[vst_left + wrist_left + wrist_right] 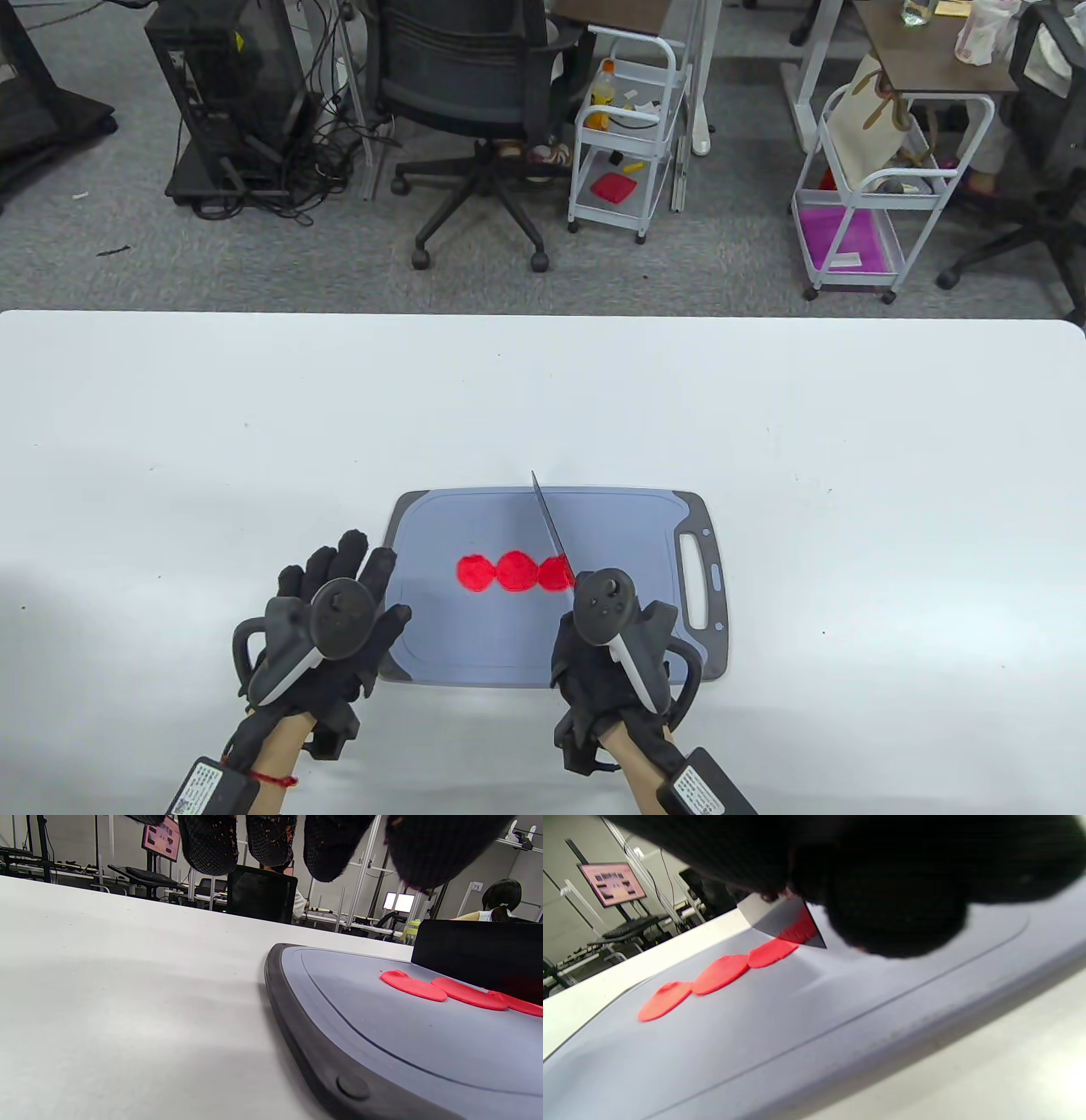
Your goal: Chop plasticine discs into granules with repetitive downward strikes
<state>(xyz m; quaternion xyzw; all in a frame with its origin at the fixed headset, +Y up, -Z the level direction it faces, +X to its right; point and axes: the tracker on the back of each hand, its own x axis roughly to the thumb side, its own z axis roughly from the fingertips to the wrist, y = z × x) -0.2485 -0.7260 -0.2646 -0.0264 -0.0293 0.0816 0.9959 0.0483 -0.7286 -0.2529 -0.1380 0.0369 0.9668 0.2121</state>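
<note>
Here your left hand (327,624) in its black sensor glove lies flat and relaxed, fingers spread, on the near left corner of the grey plastic cutting board (475,628), gripping nothing. Your right hand (607,654) is clenched around the handle of the thin steel knife (550,531). Its blade stands over the rightmost of three flat red plasticine discs (513,573), which touch in a row mid-board. Only the right wrist view shows the blade's heel (787,923) against the red disc. Beyond lies the smooth white table (764,399).
</note>
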